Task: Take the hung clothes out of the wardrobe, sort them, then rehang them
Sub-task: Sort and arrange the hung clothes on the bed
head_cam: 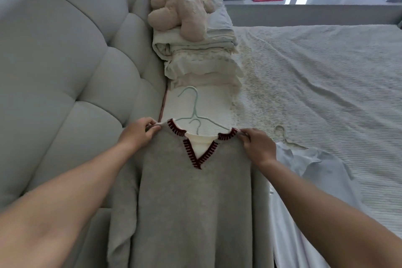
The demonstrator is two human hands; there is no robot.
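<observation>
Here the grey V-neck sweater (191, 202) lies flat on the bed (315, 85), on a pale hanger (194, 113). The left hand (139, 134) and right hand (257, 148) each pinch a shoulder. Knit appears soft and limp; support both shoulders.

The sweater (191, 202) up front is plain light grey, with a V-neck trimmed in dark red stitch marks over a cream inner collar, and it's on a pale mint hanger (194, 113). Right of it sits a white shirt (309, 172) on a ribbed off-white bedspread (326, 76). Far back there's a beige plush toy (180, 6), and the padded headboard (65, 50) on the left is pale grey.
</observation>
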